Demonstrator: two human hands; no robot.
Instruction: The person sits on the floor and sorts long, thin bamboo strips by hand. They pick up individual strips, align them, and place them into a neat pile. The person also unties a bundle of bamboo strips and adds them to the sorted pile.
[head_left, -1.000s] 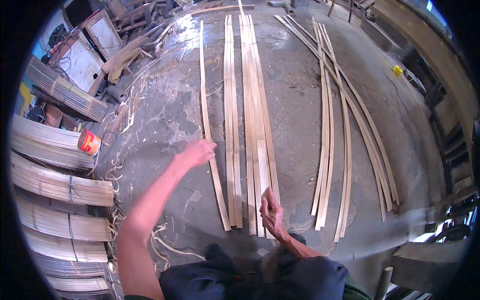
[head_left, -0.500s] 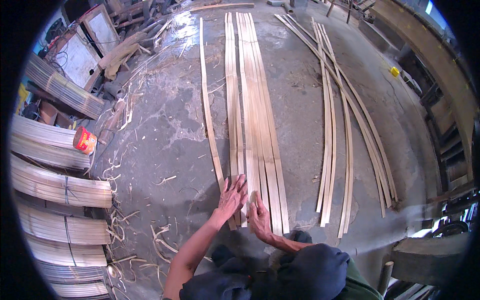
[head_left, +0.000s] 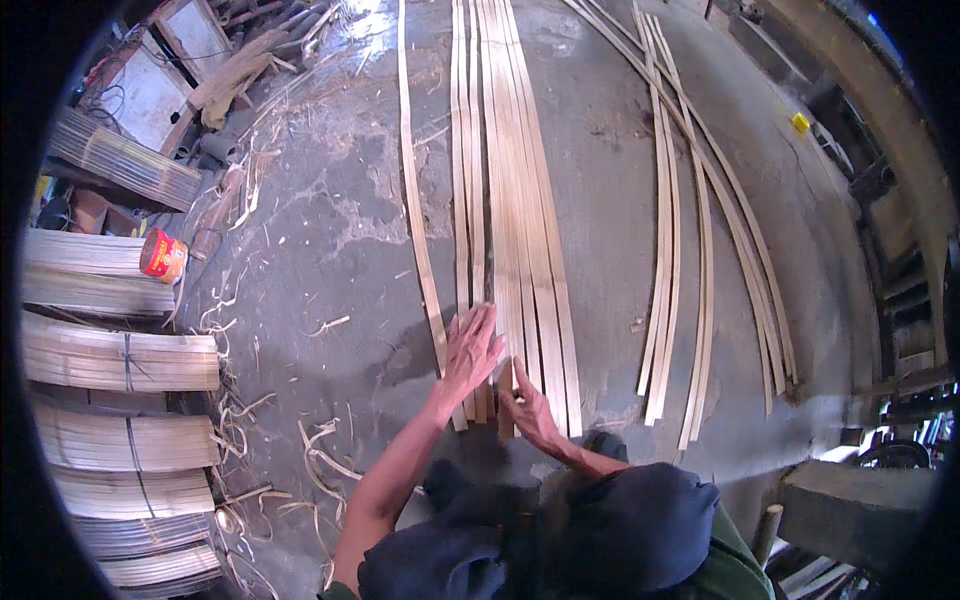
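Long pale split-bamboo strips (head_left: 522, 210) lie side by side on the floor ahead of me, running away from my legs. Flat across the narrower strips (head_left: 462, 200) at the left of this row rests my left hand (head_left: 472, 350), fingers stretched out. Close beside it, my right hand (head_left: 530, 408) is closed at the near end of a bamboo strip (head_left: 506, 385). That end looks darker and slightly turned; the fingers partly hide the grip. A single strip (head_left: 412, 180) lies apart, left of the row, its near end passing by my left hand.
More loose strips (head_left: 700, 190) lie crossed on the right. Tied strip bundles (head_left: 120, 360) are stacked along the left, with a red and orange tub (head_left: 163, 256) on them. Shavings (head_left: 320, 460) litter the floor. A wooden block (head_left: 855, 500) stands at the lower right.
My view has tilted down a little. My left hand has slid slightly farther along the strips, fingers flatter. The strip end at my right hand has turned and looks darker.
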